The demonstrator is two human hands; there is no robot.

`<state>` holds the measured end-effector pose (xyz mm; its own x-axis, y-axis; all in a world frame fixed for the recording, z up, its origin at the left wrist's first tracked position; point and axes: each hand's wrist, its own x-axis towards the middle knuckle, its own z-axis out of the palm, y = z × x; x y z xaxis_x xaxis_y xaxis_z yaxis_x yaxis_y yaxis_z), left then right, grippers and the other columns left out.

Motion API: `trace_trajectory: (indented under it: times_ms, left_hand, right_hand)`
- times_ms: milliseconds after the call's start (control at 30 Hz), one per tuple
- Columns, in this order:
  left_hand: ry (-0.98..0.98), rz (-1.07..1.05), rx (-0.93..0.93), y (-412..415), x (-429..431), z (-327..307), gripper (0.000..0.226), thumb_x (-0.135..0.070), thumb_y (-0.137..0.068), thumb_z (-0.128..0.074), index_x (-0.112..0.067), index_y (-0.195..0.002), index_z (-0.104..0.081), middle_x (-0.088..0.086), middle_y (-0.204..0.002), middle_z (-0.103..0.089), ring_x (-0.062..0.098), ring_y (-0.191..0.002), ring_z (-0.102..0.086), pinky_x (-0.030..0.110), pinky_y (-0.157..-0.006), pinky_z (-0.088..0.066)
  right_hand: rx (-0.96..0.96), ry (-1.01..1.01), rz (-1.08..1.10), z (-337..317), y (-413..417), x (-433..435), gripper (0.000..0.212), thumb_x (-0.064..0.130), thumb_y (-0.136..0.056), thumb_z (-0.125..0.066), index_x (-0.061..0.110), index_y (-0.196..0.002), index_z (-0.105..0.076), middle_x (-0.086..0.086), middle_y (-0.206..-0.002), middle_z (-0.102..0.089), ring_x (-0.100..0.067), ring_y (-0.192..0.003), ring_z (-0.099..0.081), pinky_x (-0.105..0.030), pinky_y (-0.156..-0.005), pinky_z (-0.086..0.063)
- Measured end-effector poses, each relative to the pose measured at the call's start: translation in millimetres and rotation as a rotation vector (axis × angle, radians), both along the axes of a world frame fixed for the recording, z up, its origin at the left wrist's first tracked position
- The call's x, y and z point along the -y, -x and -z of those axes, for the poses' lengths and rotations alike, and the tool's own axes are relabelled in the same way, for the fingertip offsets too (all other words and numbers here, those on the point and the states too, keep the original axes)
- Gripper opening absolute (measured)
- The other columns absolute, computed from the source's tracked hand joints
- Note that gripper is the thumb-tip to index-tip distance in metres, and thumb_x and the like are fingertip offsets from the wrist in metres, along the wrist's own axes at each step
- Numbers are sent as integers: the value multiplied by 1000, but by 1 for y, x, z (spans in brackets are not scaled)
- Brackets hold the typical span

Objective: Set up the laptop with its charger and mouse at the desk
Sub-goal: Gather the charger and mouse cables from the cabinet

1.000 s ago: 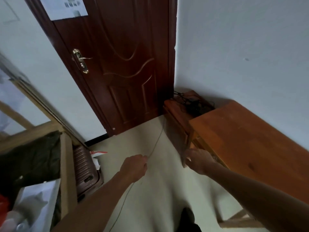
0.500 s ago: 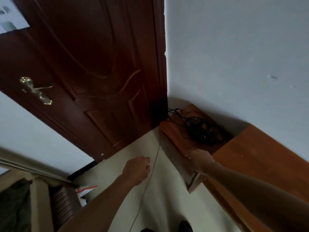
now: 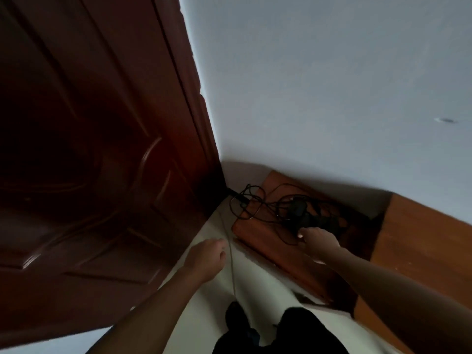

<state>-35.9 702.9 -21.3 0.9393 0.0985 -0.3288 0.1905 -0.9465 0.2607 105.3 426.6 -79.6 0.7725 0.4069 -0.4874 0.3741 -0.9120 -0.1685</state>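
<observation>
A tangle of black cables with a black charger brick (image 3: 297,207) lies on a low wooden stand (image 3: 258,235) in the corner by the door. My right hand (image 3: 318,240) reaches onto the stand, its fingertips at the near edge of the black bundle. Whether they close round it is hidden. My left hand (image 3: 207,259) hangs over the floor with fingers loosely curled, just left of a thin pale cord (image 3: 232,273) that runs down across the floor. No laptop or mouse is in view.
A dark wooden door (image 3: 102,175) fills the left side. The higher wooden desk (image 3: 421,251) adjoins the stand on the right, against the pale wall. My dark shoe (image 3: 235,315) stands on the light floor below.
The view has closed in on the corner. My right hand has gone from the stand's front edge up to the black cable bundle. My left hand stays beside the thin cord.
</observation>
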Motion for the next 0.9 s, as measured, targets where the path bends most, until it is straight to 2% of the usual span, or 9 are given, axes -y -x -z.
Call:
trace_trajectory:
  times_ms: [67,233,367,500,567,633,700,800,900]
  left_hand:
    - [30,37,-26,-22,-15,3,13,-26,-91,-45,-17,-86,-52,2,-87,-59,24,-84,-60,30,-62,-38]
    - [60,117,-58,-75,-35,19,18,-28,-92,-46,-16,-97,-58,3,-94,-64,22,-89,-61,30,-67,-42]
    - [83,72,-105,-101,-37,30,25,-29,-93,-49,-18,-111,-61,5,-101,-68,24,-96,-63,30,-72,-45]
    - [141,22,-220,-130,-32,54,26,-29,-92,-52,-17,-114,-62,7,-93,-68,22,-85,-64,27,-65,-44]
    - [170,-6,-270,-145,-29,67,25,-28,-92,-53,-17,-112,-63,6,-94,-68,21,-85,-64,28,-68,-48]
    - [214,-78,-321,-157,-25,78,23,-27,-92,-54,-16,-109,-65,4,-97,-69,19,-88,-64,29,-73,-51]
    - [270,-165,-387,-174,-19,95,20,-25,-91,-56,-15,-104,-66,2,-89,-67,18,-84,-63,28,-73,-50]
    - [470,-401,-504,-199,-4,111,17,-22,-92,-55,-12,-101,-65,6,-84,-66,20,-79,-64,29,-69,-48]
    - [711,-743,-699,-224,16,121,33,-29,-99,-44,-12,-126,-52,13,-100,-68,23,-87,-64,33,-69,-53]
  right_hand:
    - [-38,6,58,4,-6,-10,34,31,-93,-49,24,-126,-57,-1,-128,-60,-23,-115,-58,-35,-86,-46]
    - [-59,29,144,15,-45,-31,37,26,-92,-51,23,-129,-53,-5,-128,-55,-27,-114,-57,-36,-85,-46]
    - [-64,38,200,32,-79,-43,45,24,-90,-56,20,-133,-47,-11,-130,-49,-34,-117,-52,-40,-87,-47]
    - [-146,-47,524,68,-120,-46,51,41,-91,-53,17,-134,-42,-18,-134,-46,-40,-116,-53,-42,-87,-46]
    - [-155,-20,637,85,-139,-49,64,55,-87,-56,16,-135,-38,-20,-134,-47,-41,-118,-52,-45,-89,-46]
    - [-189,42,643,96,-148,-54,76,61,-80,-62,17,-136,-35,-19,-134,-47,-40,-119,-51,-46,-90,-46]
    - [-233,58,624,109,-154,-58,78,57,-76,-69,18,-134,-35,-19,-134,-47,-39,-119,-51,-45,-90,-46]
    - [-255,-31,699,113,-153,-50,83,53,-70,-73,21,-137,-36,-16,-131,-51,-37,-115,-55,-41,-85,-47]
    - [-255,-244,906,101,-146,-32,81,52,-67,-72,27,-137,-41,-9,-123,-60,-32,-110,-59,-36,-82,-49]
